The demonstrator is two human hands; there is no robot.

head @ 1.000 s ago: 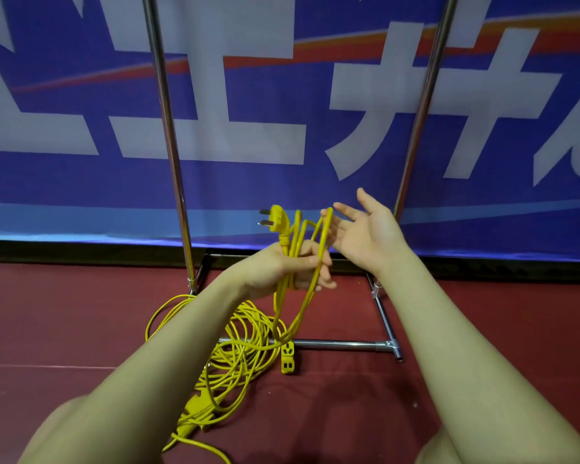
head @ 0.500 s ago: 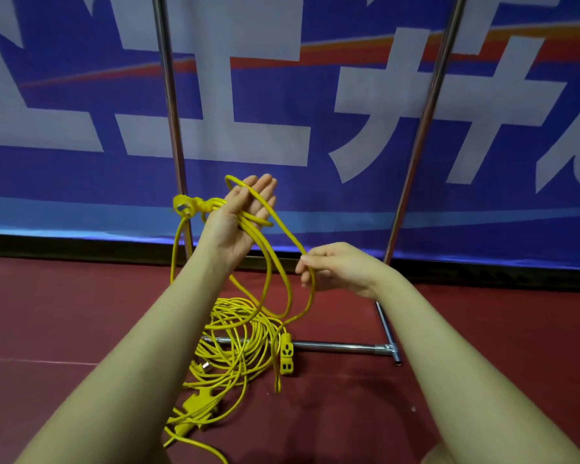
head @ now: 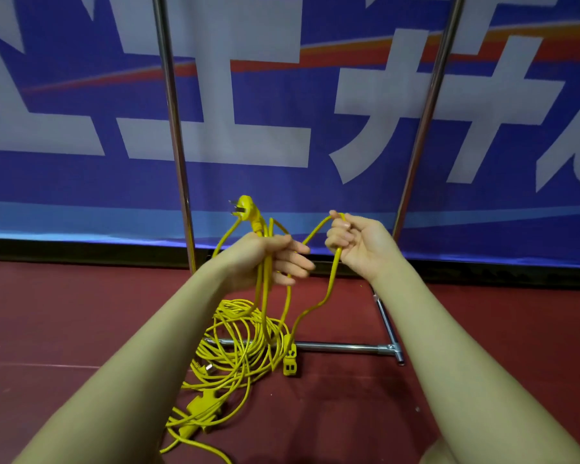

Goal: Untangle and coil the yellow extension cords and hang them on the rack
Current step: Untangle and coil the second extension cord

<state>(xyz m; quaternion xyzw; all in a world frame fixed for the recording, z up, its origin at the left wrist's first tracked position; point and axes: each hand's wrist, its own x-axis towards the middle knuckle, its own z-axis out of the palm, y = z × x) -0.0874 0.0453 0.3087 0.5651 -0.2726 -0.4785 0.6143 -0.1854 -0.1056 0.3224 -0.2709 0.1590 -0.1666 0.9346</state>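
My left hand (head: pixel 265 259) grips several loops of a yellow extension cord (head: pixel 265 296), with its plug (head: pixel 245 209) sticking up above the fist. To the right, my right hand (head: pixel 355 242) pinches one strand of the same cord, which arches between the two hands and drops to a yellow socket end (head: pixel 289 361) hanging just above the floor. A tangled pile of yellow cords (head: pixel 235 349) lies on the floor below my hands. The metal rack's two upright poles (head: pixel 175 128) rise behind.
The rack's base bar (head: pixel 345 347) runs across the red floor (head: pixel 64 329) behind the pile, with a side foot at right. A blue banner (head: pixel 298 112) with white characters covers the wall behind the poles.
My left hand came down and closed round the loops, plug now pointing up. My right hand rose from low centre to the right, carrying a strand up.
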